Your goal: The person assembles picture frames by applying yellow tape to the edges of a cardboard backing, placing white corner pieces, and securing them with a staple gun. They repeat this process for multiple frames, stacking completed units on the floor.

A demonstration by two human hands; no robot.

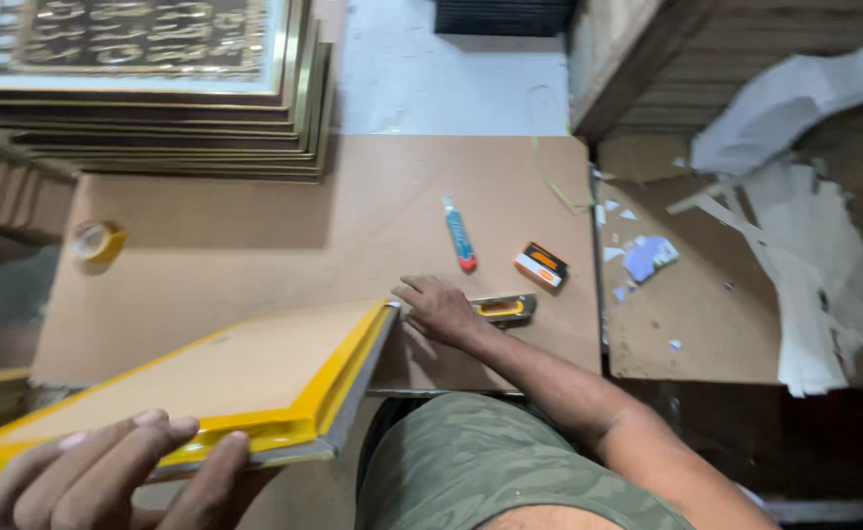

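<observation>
My left hand (107,471) grips the near edge of a yellow-framed board (255,368), its brown backing up, held tilted over the brown work board (255,245). My right hand (441,309) rests on that board at the frame's far corner, its fingers spread and touching the corner. Just right of this hand lies a metal and yellow staple tool (505,308); whether the hand touches it I cannot tell. Beyond it lie a blue and red utility knife (460,234) and a small orange and black box (541,265).
A stack of gold picture frames (156,98) stands at the back left. A yellow tape roll (96,241) sits at the left edge. Torn white paper (804,245) and scraps litter the lower surface on the right. My knee in green cloth (470,471) is below.
</observation>
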